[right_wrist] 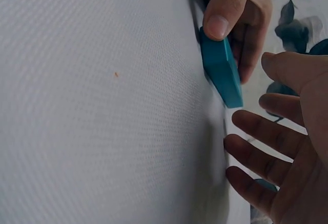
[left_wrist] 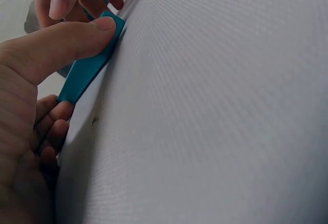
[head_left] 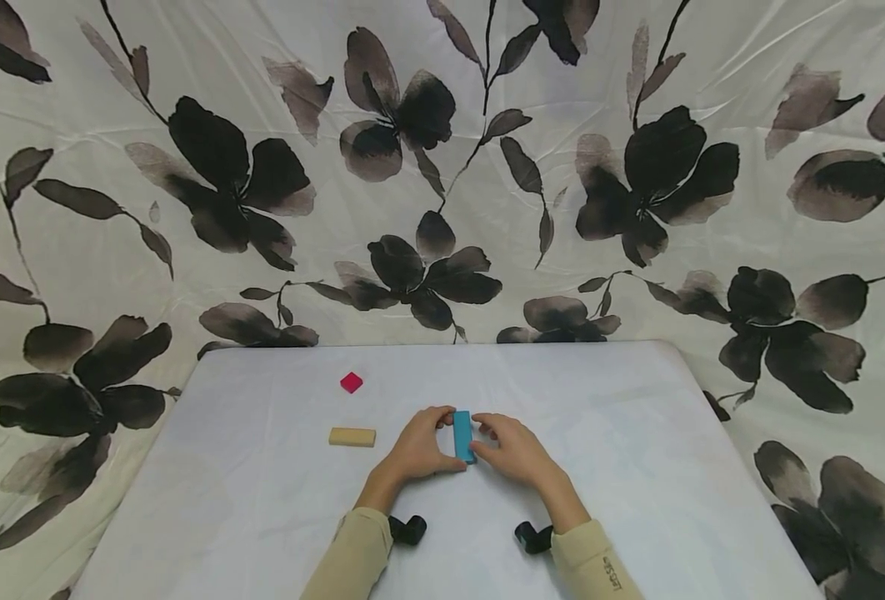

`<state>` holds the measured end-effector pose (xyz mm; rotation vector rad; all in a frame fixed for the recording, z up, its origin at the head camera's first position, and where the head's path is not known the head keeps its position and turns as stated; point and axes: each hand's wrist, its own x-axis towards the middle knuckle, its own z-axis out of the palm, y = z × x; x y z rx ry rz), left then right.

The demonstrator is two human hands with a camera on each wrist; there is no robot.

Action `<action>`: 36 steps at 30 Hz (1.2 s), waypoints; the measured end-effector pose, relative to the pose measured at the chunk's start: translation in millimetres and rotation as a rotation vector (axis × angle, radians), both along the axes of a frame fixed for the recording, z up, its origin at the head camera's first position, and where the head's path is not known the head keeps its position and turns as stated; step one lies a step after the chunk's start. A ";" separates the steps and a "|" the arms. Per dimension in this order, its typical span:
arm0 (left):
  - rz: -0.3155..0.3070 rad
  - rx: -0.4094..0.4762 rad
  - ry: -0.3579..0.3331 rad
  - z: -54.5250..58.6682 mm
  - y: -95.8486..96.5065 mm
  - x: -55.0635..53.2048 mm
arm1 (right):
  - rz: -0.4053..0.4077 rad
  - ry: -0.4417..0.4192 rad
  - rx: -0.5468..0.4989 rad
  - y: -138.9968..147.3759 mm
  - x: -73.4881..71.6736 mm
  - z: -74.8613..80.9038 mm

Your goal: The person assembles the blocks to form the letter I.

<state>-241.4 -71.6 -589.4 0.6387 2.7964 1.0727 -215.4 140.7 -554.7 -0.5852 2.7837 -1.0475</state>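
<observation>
Blue block [head_left: 462, 436] pinched end to end by the left grip [head_left: 418, 446]

Its long axis runs from twelve to six o'clock in the head view, at the white bench [head_left: 675, 475]; whether it rests fully on the surface is hard to tell. The left grip is closed on it, thumb pressing the six o'clock end and fingers at the twelve o'clock end, so the block lies at three o'clock from that palm.

The right grip [head_left: 519, 448] is unclosed, fingers loosely spread just beside the block, which sits at its nine o'clock; the right wrist view shows a gap between them. The left is therefore the nearer hand.

From the block, a yellow block [head_left: 352, 437] lies at nine o'clock and a red piece [head_left: 351, 382] at ten.
</observation>
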 end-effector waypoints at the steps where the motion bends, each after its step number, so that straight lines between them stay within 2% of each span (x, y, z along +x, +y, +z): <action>1: -0.001 0.002 0.003 0.2 0.0 -0.1 | 0.000 0.000 -0.002 0.0 -0.3 -0.2; 17: 0.007 -0.003 -0.013 -0.3 -1.0 -0.1 | 0.010 0.005 0.012 -4.4 -3.5 1.3; 24: -0.003 0.006 0.003 -2.0 -1.0 -0.8 | 0.006 0.024 0.036 -5.4 -4.6 -0.9; 36: -0.021 0.035 -0.003 -1.2 -1.1 -0.8 | 0.019 0.070 0.019 -4.0 -6.9 -6.1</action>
